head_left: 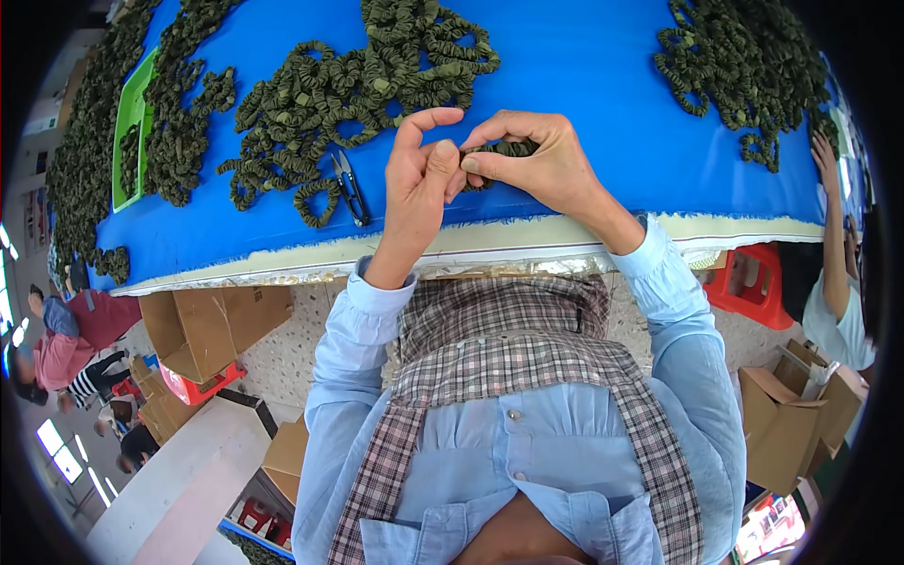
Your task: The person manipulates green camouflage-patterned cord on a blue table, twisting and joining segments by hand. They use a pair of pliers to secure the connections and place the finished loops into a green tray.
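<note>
Just beyond the table's near edge, both hands meet at one dark green scrunchie (513, 149). My right hand (556, 169) pinches it between thumb and fingers, which cover part of it. My left hand (419, 188) closes its thumb and lower fingers at the scrunchie's left end, while its index finger arches up free. The exact grip there is partly hidden. Left of my left hand lie thread snips (354, 196) with dark handles, blades pointing away. A single scrunchie (317, 201) sits beside them, at the edge of a large scrunchie pile (315, 99).
Blue cloth (574, 56) covers the table. More scrunchies are heaped at the far right (744, 61) and along the left, around a green tray (125, 179). Cardboard boxes (221, 325) and a red stool (750, 287) stand below the edge. At right, another person's hand (826, 162) touches the table.
</note>
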Motion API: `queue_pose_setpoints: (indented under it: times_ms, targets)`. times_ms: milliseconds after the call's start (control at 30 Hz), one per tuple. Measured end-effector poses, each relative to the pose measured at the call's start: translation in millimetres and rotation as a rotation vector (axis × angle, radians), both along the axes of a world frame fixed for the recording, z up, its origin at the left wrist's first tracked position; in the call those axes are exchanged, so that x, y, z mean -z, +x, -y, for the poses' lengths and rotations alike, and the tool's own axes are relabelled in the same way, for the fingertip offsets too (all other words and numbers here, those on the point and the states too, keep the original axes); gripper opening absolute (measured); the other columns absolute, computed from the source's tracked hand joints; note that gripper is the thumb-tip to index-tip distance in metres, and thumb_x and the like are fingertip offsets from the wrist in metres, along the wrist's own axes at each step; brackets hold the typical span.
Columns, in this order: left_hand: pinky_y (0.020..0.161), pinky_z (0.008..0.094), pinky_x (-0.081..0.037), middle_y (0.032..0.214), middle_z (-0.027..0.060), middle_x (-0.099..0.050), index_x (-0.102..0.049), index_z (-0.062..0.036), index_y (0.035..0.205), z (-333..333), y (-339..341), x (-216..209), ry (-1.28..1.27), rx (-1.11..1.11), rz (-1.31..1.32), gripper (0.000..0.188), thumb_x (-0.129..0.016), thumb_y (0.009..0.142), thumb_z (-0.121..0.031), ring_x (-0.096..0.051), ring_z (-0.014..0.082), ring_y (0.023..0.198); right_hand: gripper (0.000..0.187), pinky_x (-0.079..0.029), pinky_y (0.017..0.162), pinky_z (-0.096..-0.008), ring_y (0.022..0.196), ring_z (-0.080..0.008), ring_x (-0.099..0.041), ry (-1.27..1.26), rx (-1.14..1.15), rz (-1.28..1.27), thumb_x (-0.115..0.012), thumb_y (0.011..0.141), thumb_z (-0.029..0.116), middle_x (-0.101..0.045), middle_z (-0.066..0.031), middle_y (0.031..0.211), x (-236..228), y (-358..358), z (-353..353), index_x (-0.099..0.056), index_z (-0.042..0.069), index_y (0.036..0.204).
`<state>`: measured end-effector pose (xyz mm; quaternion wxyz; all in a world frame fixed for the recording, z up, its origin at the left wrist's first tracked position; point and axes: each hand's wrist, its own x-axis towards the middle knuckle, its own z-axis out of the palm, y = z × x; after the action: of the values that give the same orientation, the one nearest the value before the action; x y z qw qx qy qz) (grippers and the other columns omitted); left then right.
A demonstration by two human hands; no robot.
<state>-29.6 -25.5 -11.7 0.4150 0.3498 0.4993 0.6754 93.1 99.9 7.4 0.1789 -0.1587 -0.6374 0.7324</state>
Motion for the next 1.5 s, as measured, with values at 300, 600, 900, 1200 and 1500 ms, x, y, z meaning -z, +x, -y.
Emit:
queue_pose_setpoints:
  times_ms: [300, 600, 900, 1200, 1500]
  targets:
    - [0.061, 0.0300, -0.049, 0.053, -0.0023, -0.038, -0.046, 0.0009, 0.113, 6, -6, -17, 0.124, -0.177, 0.343, 0.018, -0.043, 0.095, -0.004, -0.040, 0.0083, 0.048, 0.012, -0.032, 0.047, -0.0183, 0.055, -0.0002, -0.046, 0.117, 0.026, 0.034, -0.072, 0.081, 0.011, -0.059, 0.0027, 0.066, -7, 6, -14, -0.067, 0.002, 0.088]
    - [0.051, 0.0186, -0.037, 0.063, -0.0009, -0.060, -0.065, -0.0006, 0.089, -1, -5, -18, -0.232, -0.047, -0.012, 0.010, -0.064, 0.088, -0.011, -0.053, 0.0040, 0.057, 0.021, -0.030, 0.045, -0.0201, 0.051, -0.0027, -0.042, -0.157, 0.019, 0.002, -0.058, 0.092, 0.015, -0.049, 0.0039, 0.060, -12, 5, -14, -0.060, 0.001, 0.107]
    - [0.047, 0.0184, -0.036, 0.064, 0.0013, -0.060, -0.060, -0.0007, 0.077, -2, -6, -5, -0.135, -0.141, 0.113, 0.017, -0.059, 0.092, -0.010, -0.052, 0.0032, 0.056, 0.022, -0.028, 0.049, -0.0197, 0.052, -0.0006, -0.036, 0.126, 0.027, -0.019, -0.073, 0.081, 0.012, -0.048, 0.0074, 0.060, -1, 2, -13, -0.067, 0.004, 0.100]
    - [0.047, 0.0182, -0.036, 0.063, 0.0008, -0.059, -0.060, -0.0001, 0.079, -1, -5, -3, -0.145, -0.147, 0.108, 0.016, -0.058, 0.092, -0.009, -0.051, 0.0033, 0.054, 0.019, -0.029, 0.050, -0.0206, 0.056, -0.0003, -0.039, 0.167, -0.008, 0.059, -0.066, 0.079, 0.005, -0.049, 0.0060, 0.063, -2, 4, -12, -0.064, 0.002, 0.097]
    - [0.052, 0.0219, -0.042, 0.056, -0.0049, -0.048, -0.063, -0.0012, 0.084, -2, -4, -10, -0.184, -0.159, 0.064, 0.014, -0.056, 0.093, -0.009, -0.041, 0.0027, 0.047, 0.033, -0.031, 0.054, -0.0208, 0.060, -0.0024, -0.041, -0.030, -0.037, -0.045, -0.054, 0.081, 0.001, -0.046, 0.0052, 0.067, 0, 6, -16, -0.056, 0.001, 0.115]
